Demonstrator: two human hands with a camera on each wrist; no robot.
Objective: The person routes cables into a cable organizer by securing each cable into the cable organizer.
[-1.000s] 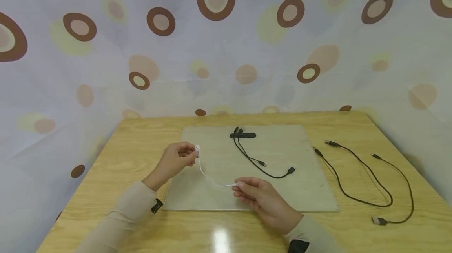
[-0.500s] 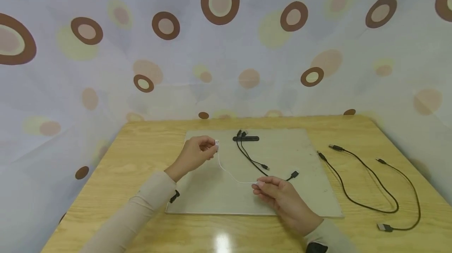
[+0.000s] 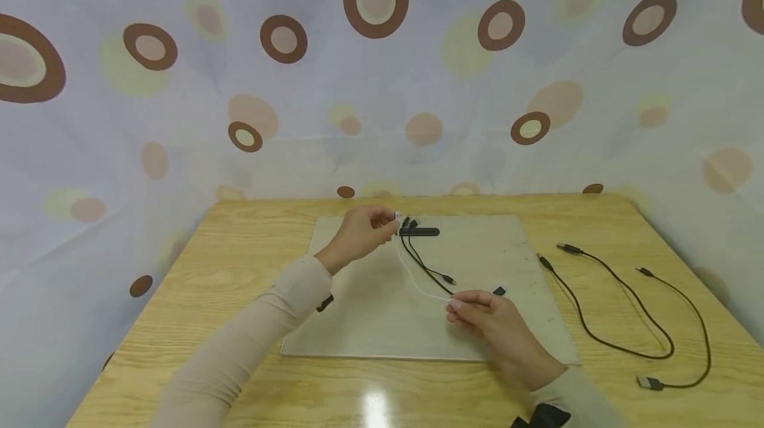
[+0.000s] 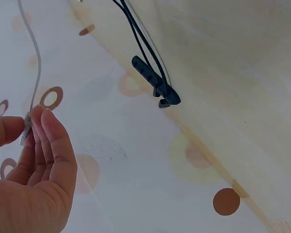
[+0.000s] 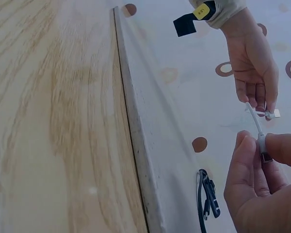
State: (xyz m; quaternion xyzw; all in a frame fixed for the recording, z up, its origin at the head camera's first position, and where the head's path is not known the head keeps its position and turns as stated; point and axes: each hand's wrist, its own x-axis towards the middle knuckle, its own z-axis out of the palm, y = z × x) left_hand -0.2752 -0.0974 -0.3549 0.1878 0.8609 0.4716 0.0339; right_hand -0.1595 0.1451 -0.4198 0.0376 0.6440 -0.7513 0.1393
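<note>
A thin white USB cable (image 4: 37,58) hangs in a slack curve between my two hands. My left hand (image 3: 361,234) pinches its USB plug (image 3: 397,215) between thumb and fingers, in front of the left end of a black cable clip (image 3: 422,231). Lower and to the right, my right hand (image 3: 501,328) pinches the cable's other end, where a small metal connector (image 5: 266,157) shows in the right wrist view. Two black cables (image 3: 425,267) are seated at the clip and trail toward the right hand, which partly hides one of them.
The clip lies on a pale, thin board (image 3: 352,342) on the wooden table (image 3: 251,269). More black cables (image 3: 621,352) lie to the right of the board, one with a USB plug (image 3: 650,383). A patterned cloth (image 3: 382,83) hangs behind the table.
Both hands have moved right with the white cable. My left hand has also gone farther back, to the clip's left end. Its pinch and the right hand's pinch are kept.
</note>
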